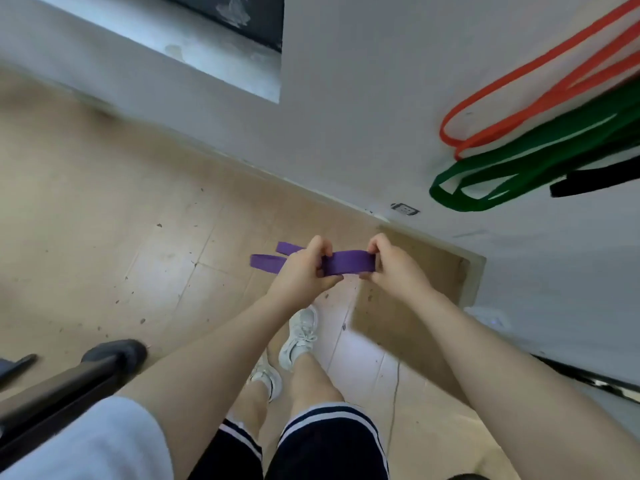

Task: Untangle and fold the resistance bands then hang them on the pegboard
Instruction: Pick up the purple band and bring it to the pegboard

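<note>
Both hands are gripping the purple band (349, 263) in mid-air above the floor (104, 216), in front of the person's knees. Left hand (304, 268) is pinching the folded stack at its 9 o'clock end, thumb below, fingers curled over the top. Right hand (391, 268) is pinching the 3 o'clock end the same way. Between them the band is lying flat and taut, apparently in layers. Two loose ends are sticking out past the left hand toward 9 o'clock, one above the other.

Risks, as judged:
- Free ends are hanging outside the grip; if the left pinch is loosening, the layers are likely springing apart and the fold is coming undone.
- Elastic under tension: a slip at either hand could snap it back.
- A twist could be hiding in the layers under the left fingers; cannot tell.

Surroundings: at 1–2 o'clock the orange band (530, 81), green band (519, 161) and black band (595, 181) are hanging on the wall (346, 98); their pegs are out of view. They are crowding that area, so a free peg may be hard to reach. Wall socket (404, 209) at 1 o'clock, low. Dark frame (62, 393) at 8 o'clock. Nothing is standing between hands and wall.
</note>
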`<state>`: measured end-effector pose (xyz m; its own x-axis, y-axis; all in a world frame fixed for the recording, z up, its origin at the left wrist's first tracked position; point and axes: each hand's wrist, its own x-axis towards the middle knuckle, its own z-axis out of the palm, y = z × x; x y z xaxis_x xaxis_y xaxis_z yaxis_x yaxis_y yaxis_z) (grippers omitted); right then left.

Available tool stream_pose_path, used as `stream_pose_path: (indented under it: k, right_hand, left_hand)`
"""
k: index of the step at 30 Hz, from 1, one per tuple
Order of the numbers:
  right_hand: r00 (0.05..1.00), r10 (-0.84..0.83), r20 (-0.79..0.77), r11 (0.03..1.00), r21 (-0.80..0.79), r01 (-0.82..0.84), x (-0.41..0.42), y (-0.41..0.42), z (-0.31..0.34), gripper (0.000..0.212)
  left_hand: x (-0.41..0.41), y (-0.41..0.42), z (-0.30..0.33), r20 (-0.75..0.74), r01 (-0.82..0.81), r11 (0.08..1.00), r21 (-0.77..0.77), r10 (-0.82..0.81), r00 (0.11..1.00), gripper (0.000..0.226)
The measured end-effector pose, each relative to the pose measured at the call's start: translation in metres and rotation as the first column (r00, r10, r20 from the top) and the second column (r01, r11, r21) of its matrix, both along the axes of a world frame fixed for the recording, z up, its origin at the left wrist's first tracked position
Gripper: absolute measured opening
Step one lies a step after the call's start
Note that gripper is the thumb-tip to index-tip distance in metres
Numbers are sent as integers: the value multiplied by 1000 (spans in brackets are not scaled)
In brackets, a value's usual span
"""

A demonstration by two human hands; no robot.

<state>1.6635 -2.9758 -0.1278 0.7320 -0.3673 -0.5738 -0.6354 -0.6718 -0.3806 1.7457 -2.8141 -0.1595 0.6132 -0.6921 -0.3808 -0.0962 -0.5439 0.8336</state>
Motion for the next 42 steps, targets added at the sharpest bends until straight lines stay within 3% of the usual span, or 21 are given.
stream_pose_path:
  k: [3,6,11,16,19,25,29,38,42]
  right_hand:
    - [982,-117,152,992,-26,122,-14,13,58,37]
    - [914,-248,321,968,50,245,-29,21,111,35]
    - [695,-517,500,852,375,364,-53,17,185,31]
    - [482,-633,605,771,551,320,-81,-5,231,29]
    - [484,-564,669,823,502,267,-105,-27,248,27]
    - [466,-409,785,904,276,327,-174,-107,276,33]
    - [468,-295,833,927,132,350,-208,-170,290,36]
    - [414,-334,847,915,187,356,-204,-295,303,19]
    - [427,-329,842,912,166,375,-183,-338,296,23]
  left_hand:
    - [-3,5,62,40,-13,996,-85,16,999,43]
    - [-1,2,126,109,68,984,-163,-50,993,39]
    - [2,-28,214,335,298,916,-268,-202,920,38]
    - [-14,-68,262,365,352,854,-384,-209,907,34]
    - [-39,-97,274,391,409,819,-401,-251,886,33]
    - [-96,-180,290,434,512,774,-373,-342,833,44]
    - [-135,-241,296,429,487,789,-374,-318,846,40]
    - [-157,-363,317,427,355,830,-429,-160,890,28]
    - [-150,-408,311,335,226,885,-408,-86,938,25]
